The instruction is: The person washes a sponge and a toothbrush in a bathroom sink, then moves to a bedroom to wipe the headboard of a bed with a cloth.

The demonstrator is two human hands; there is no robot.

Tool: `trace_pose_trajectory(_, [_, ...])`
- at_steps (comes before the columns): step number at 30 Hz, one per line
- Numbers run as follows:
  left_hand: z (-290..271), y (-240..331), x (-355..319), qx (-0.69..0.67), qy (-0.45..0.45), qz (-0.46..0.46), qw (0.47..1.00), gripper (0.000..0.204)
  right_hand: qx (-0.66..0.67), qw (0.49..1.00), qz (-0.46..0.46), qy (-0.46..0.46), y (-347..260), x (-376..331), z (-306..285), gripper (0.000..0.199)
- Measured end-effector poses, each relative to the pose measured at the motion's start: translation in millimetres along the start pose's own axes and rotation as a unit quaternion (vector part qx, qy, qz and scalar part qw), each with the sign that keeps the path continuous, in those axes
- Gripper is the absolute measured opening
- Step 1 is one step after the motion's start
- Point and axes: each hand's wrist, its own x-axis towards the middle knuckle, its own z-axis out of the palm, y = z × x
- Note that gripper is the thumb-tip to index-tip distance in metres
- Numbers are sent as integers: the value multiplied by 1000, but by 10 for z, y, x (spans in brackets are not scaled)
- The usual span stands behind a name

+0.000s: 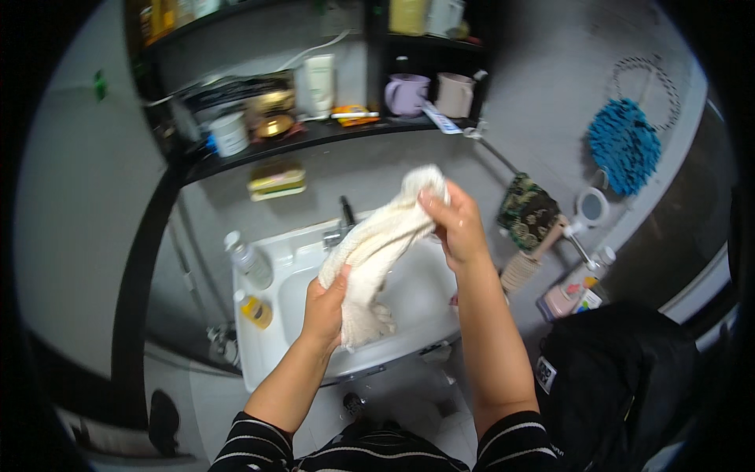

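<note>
Watching remotely through the head camera, I have the left grip [326, 311] clasped on the lower part of a cream-white, soft fabric cloth [377, 244], thumb on top, and the right grip [460, 220] pinching its bunched upper end. The cloth slants between the two, above a glossy white rectangular sink [297, 303]; I can't be sure whether its drooping lower end touches the basin. Behind it I see a dark-handled metal faucet [346, 212]. On the sink's left rim stand a tall white plastic bottle [253, 266] and, nearer me, a small yellow white-capped bottle [255, 310]. Farther out, a black wall shelf [314, 140] carries a pale purple mug [406, 96], and a shaggy blue mitt [625, 145] hangs at right.
</note>
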Motion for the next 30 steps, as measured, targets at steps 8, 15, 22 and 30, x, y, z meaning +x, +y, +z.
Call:
trace_pose_trajectory(8, [-928, -6, -1308, -99, 282, 124, 946, 45, -181, 840, 321, -399, 1211, -1182, 819, 34])
trace_pose_trajectory(15, [-1326, 461, -2628, -155, 314, 155, 924, 57, -246, 816, 242, -463, 1354, -1807, 1789, 43])
trace_pose_trajectory(22, [-1819, 1025, -3626, -128, 326, 256, 901, 58, -226, 852, -448, -153, 181, -2006, 3182, 104])
trace_pose_trajectory(30, [-2730, 1792, -4665, -85, 356, 264, 892, 48, -312, 852, -418, 50, 416, -2312, 4123, 95])
